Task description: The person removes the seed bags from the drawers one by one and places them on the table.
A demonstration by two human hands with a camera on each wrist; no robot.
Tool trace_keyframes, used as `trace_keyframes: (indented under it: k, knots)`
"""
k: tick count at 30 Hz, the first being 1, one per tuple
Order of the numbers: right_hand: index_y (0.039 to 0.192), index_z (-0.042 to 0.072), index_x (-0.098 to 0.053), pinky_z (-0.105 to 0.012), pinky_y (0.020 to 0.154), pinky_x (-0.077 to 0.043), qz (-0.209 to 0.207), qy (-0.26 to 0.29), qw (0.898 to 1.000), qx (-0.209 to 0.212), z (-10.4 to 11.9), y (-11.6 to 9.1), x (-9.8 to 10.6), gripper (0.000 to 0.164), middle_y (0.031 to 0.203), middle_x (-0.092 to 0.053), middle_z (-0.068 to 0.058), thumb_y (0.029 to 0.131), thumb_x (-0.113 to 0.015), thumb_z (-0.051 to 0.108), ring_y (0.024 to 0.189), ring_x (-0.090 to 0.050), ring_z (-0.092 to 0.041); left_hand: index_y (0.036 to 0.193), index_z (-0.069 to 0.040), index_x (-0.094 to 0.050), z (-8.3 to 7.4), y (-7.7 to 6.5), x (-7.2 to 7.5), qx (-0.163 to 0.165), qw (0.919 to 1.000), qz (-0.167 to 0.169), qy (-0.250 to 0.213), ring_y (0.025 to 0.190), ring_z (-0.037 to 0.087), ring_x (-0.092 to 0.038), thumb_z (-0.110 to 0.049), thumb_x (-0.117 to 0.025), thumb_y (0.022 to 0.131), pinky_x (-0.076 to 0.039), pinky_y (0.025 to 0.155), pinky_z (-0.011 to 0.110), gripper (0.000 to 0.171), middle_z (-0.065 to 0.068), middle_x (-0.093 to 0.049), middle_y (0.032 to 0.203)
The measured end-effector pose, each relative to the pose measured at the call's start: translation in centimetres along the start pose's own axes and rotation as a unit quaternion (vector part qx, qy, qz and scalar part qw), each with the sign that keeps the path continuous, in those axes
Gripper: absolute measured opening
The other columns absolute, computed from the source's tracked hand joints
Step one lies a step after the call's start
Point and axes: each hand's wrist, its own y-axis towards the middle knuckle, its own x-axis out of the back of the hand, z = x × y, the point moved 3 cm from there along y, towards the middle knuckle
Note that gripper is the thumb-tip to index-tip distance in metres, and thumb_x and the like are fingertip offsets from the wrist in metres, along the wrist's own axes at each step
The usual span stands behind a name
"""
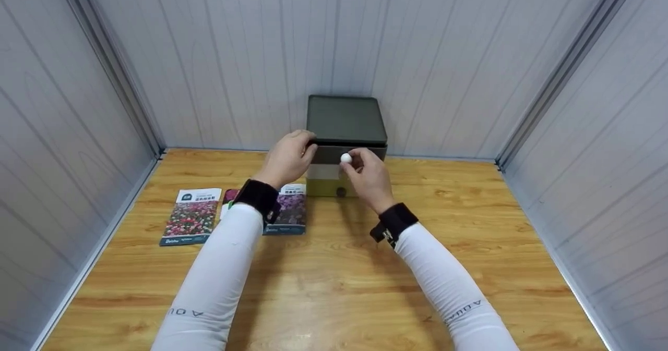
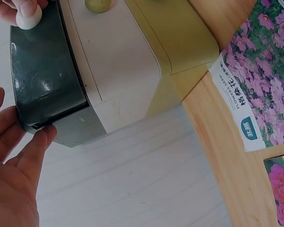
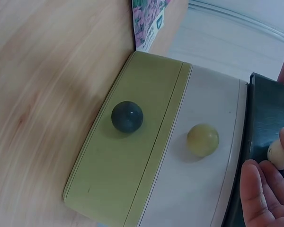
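A small drawer cabinet (image 1: 346, 116) stands against the back wall, its front banded dark green, whitish and olive. My right hand (image 1: 369, 179) pinches the round white knob (image 1: 346, 158) on the dark green top drawer (image 2: 47, 71) between thumb and fingers. At the cabinet's upper left corner, my left hand (image 1: 288, 158) grips the edge, fingers over the top and thumb at the front. Lower down the front, an olive knob (image 3: 202, 140) sits on the whitish band and a dark knob (image 3: 127, 117) on the olive one.
Flower seed packets lie on the wooden table (image 1: 334, 288) left of the cabinet: one with pink and red flowers (image 1: 190, 217), one with purple flowers (image 1: 292, 209), and another partly hidden under my left wrist. Pale panel walls (image 1: 235, 59) enclose the back and both sides.
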Motion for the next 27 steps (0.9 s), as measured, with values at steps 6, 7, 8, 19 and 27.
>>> trace_keyframes:
  k: [6, 7, 8, 19, 27]
  knots:
    - [0.123, 0.003, -0.072, -0.038, 0.085, -0.062, -0.001, -0.004, 1.0, -0.013, -0.4, 0.4, -0.2, 0.025, 0.11, -0.073, -0.011, 0.106, -0.08, 0.019, 0.097, -0.072, -0.024, 0.145, 0.002, -0.068, -0.1, 0.0, -0.2, 0.004, 1.0, 0.005, 0.005, 0.135, 0.039, -0.065, -0.022, -0.058, 0.117, -0.052, 0.116, 0.052, 0.038, 0.021, -0.07, 0.141]
    - [0.123, 0.003, -0.072, -0.038, 0.085, -0.062, -0.001, -0.004, 1.0, -0.014, -0.4, 0.4, -0.2, 0.025, 0.11, -0.073, -0.011, 0.107, -0.079, 0.019, 0.097, -0.072, -0.024, 0.145, 0.002, -0.068, -0.1, 0.0, -0.3, 0.004, 1.0, 0.005, 0.004, 0.135, 0.039, -0.065, -0.022, -0.059, 0.117, -0.052, 0.116, 0.052, 0.037, 0.021, -0.07, 0.141]
    - [0.123, 0.003, -0.071, -0.039, 0.085, -0.062, -0.001, -0.006, 1.0, -0.013, -0.4, 0.6, -0.2, 0.025, 0.11, -0.073, -0.012, 0.106, -0.079, 0.019, 0.097, -0.072, -0.024, 0.145, 0.001, -0.068, -0.1, 0.0, -0.3, 0.005, 1.0, 0.005, 0.002, 0.135, 0.039, -0.065, -0.022, -0.059, 0.117, -0.052, 0.116, 0.052, 0.037, 0.021, -0.07, 0.141]
    - [0.125, 0.003, -0.071, -0.04, 0.087, -0.061, 0.002, -0.032, 0.999, -0.024, -0.5, 1.1, -0.1, 0.027, 0.112, -0.073, -0.013, 0.107, -0.079, 0.02, 0.099, -0.072, -0.026, 0.147, 0.002, -0.067, -0.3, 0.2, -0.4, 0.007, 0.9999, 0.008, -0.001, 0.138, 0.039, -0.063, -0.021, -0.059, 0.117, -0.05, 0.118, 0.052, 0.038, 0.021, -0.069, 0.144]
    - [0.127, 0.003, -0.071, -0.04, 0.086, -0.06, 0.009, -0.021, 0.999, -0.029, -0.5, 1.4, -0.3, 0.027, 0.113, -0.072, -0.013, 0.107, -0.078, 0.02, 0.099, -0.071, -0.026, 0.145, 0.0, -0.068, -0.2, 0.1, -0.2, 0.013, 0.9999, 0.006, 0.0, 0.136, 0.038, -0.065, -0.02, -0.059, 0.117, -0.051, 0.116, 0.052, 0.036, 0.02, -0.07, 0.142]
